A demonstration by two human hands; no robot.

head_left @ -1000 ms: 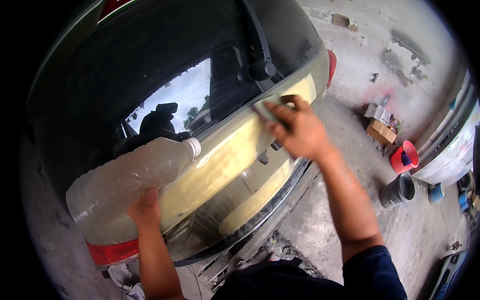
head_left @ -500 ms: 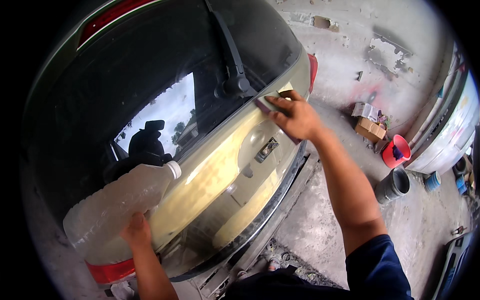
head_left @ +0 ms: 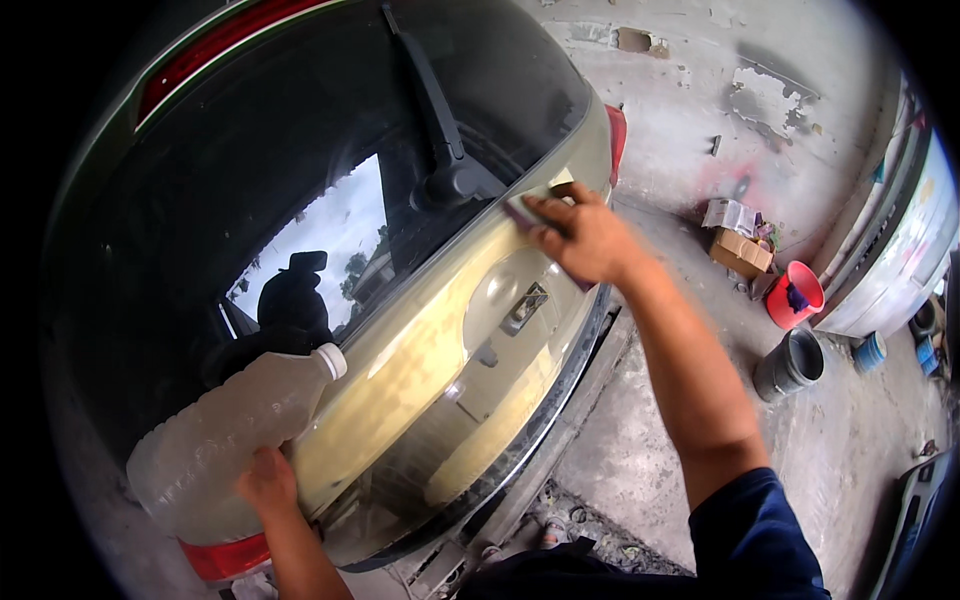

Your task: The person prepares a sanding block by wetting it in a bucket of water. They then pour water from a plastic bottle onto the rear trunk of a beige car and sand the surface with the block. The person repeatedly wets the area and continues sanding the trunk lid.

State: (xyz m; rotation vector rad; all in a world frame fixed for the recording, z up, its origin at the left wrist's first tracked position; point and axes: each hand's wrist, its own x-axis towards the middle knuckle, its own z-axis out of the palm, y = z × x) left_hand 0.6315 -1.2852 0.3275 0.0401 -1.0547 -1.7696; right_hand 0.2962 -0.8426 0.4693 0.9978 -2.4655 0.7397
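My left hand [head_left: 266,480] grips a large, cloudy plastic bottle [head_left: 222,420] lying on its side over the car's lower left tailgate, its white cap pointing right. My right hand [head_left: 583,232] presses a sanding pad [head_left: 522,208], partly covered by my fingers, against the olive tailgate just below the rear window. Pale yellow patches [head_left: 400,370] mark the bodywork below and left of that hand. The dark rear window [head_left: 160,250] with its wiper [head_left: 434,110] fills the upper left.
A scuffed wall [head_left: 800,60] stands beyond the car. On the concrete floor at right are a cardboard box [head_left: 740,255], red bucket [head_left: 790,308], grey bucket [head_left: 778,378], blue cans [head_left: 868,353], a leaning curved panel [head_left: 890,280] and a bumper-like piece [head_left: 910,520].
The view has shifted across the car. The bottle in my left hand has moved lower; my right hand with the pad has moved slightly up and left in view, still on the tailgate.
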